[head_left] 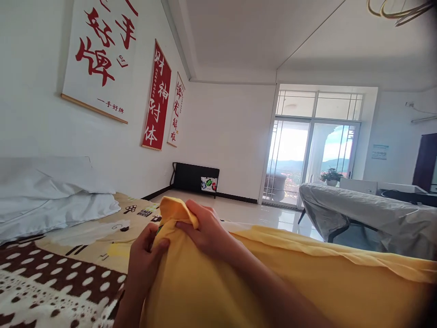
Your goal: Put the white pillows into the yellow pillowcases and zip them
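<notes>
Both my hands grip a large yellow cloth (191, 278) at a gathered corner, lifted in front of me. My left hand (146, 250) pinches its left edge, thumb on the near side. Higher up, my right hand (205, 225) closes on the folded top of the same corner. A small green patch shows by my left fingers; what it is I cannot make out. From my hands the cloth hangs toward me and spreads to the right. Beneath and left of it lies a brown and beige patterned blanket (85, 241) with white dots.
A white sheet (61, 196) lies crumpled at the left. Past the bed, a black folded panel (191, 177) leans by the wall. Right of it are a glass door (290, 164) and a plastic-covered table (368, 205) with a potted plant (331, 176) behind it. Scrolls (157, 95) hang left.
</notes>
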{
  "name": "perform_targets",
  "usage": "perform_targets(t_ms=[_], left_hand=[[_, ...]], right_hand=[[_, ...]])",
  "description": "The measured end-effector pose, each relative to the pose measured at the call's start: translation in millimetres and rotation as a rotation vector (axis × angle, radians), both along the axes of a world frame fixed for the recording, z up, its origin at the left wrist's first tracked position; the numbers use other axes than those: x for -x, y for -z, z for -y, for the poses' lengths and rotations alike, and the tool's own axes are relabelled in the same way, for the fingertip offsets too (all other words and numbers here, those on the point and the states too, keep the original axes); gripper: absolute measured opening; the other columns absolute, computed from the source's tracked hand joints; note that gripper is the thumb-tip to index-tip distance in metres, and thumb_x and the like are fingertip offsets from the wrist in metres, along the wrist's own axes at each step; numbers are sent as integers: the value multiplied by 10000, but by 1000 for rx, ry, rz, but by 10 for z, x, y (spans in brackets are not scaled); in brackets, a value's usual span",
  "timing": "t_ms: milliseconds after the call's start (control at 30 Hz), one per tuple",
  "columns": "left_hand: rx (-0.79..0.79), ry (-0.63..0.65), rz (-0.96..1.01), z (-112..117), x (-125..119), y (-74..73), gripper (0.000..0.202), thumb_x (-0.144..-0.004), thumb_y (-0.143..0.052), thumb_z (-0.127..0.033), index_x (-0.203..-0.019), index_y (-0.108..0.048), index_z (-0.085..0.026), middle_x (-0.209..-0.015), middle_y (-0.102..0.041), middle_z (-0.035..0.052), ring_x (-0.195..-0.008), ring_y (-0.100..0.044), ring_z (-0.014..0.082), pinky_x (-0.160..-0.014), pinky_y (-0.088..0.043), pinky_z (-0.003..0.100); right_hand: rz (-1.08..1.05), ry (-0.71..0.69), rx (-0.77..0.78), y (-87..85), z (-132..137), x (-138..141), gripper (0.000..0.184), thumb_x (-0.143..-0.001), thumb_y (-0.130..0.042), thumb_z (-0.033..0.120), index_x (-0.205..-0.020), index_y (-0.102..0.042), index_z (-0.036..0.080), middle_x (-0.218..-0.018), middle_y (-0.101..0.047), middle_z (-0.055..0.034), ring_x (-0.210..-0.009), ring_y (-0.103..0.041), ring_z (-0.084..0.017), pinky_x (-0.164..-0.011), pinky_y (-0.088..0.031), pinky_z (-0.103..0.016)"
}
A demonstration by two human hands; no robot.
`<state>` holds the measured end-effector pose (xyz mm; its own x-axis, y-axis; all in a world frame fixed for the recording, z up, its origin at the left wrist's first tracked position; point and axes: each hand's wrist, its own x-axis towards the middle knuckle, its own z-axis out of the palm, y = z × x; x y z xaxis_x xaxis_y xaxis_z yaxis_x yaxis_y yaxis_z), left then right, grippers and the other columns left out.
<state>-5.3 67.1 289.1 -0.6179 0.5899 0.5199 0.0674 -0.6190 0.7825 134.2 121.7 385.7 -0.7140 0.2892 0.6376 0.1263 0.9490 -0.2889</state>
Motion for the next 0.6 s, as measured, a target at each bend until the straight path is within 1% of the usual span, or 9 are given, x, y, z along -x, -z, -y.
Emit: perform_targets(t_ms=[67,133,167,233,267,367,467,533,600], left_hand=[[-23,219,144,25,-3,2,515,-642,-645,-676,-665,-489,-185,-526,-433,-57,-456,-348,70,-431,-258,184],[19,377,265,39,8,7,467,-650,-682,-621,-731,-524,-189,-547,-476,-55,-446,-367,70,-437,-279,187],[44,394,306,43,16,8,439,-625,-735,-558,-787,-548,-195,-576,-516,-52,-460,-403,76,-453,-311,190],[45,330,334,50,26,3,473,-551,-820,-456,-869,-577,-205,-608,-553,-55,-490,-455,89,-485,-361,196],[22,280,336,53,22,-7,477,-538,-832,-446,-865,-583,-204,-591,-546,-58,-493,-461,93,-483,-364,196],[-101,148,336,65,-32,-64,404,-574,-814,-465,-737,-570,-187,-549,-524,-56,-486,-454,88,-464,-345,184],[-186,133,443,73,-85,-126,391,-556,-827,-434,-715,-573,-184,-600,-568,-53,-483,-470,74,-477,-365,176],[-199,143,519,76,-71,-140,400,-529,-837,-423,-746,-594,-191,-593,-564,-61,-458,-457,65,-450,-349,170],[-189,113,547,85,-23,-127,432,-488,-849,-432,-751,-606,-190,-556,-542,-65,-442,-446,65,-418,-324,165]], right_hand=[[5,-26,46,-10,-27,12,189,-817,-577,288,-739,-422,213,-663,-448,63,-631,-395,-105,-617,-304,-213],[17,-83,96,-13,-39,16,213,-820,-590,327,-724,-442,207,-657,-443,65,-626,-387,-98,-605,-302,-211],[18,-114,115,-14,-39,16,217,-822,-591,340,-718,-458,204,-659,-446,62,-627,-385,-97,-599,-302,-211],[20,-152,128,-17,-23,13,202,-831,-582,338,-717,-493,198,-669,-463,56,-634,-392,-96,-598,-307,-212],[22,-150,113,-21,-8,11,189,-837,-574,325,-719,-504,196,-678,-476,52,-644,-401,-97,-607,-311,-214],[14,-81,16,-41,57,-1,153,-841,-570,287,-728,-522,196,-731,-524,38,-706,-443,-111,-678,-327,-230],[-15,-20,-26,-51,119,-16,81,-828,-596,287,-817,-574,210,-804,-582,25,-792,-489,-133,-758,-340,-252],[-28,0,9,-47,135,-25,97,-824,-601,300,-879,-605,220,-811,-603,22,-796,-506,-138,-762,-347,-258],[-33,8,90,-42,130,-28,97,-820,-590,297,-850,-617,209,-750,-593,26,-734,-498,-128,-713,-349,-251]])
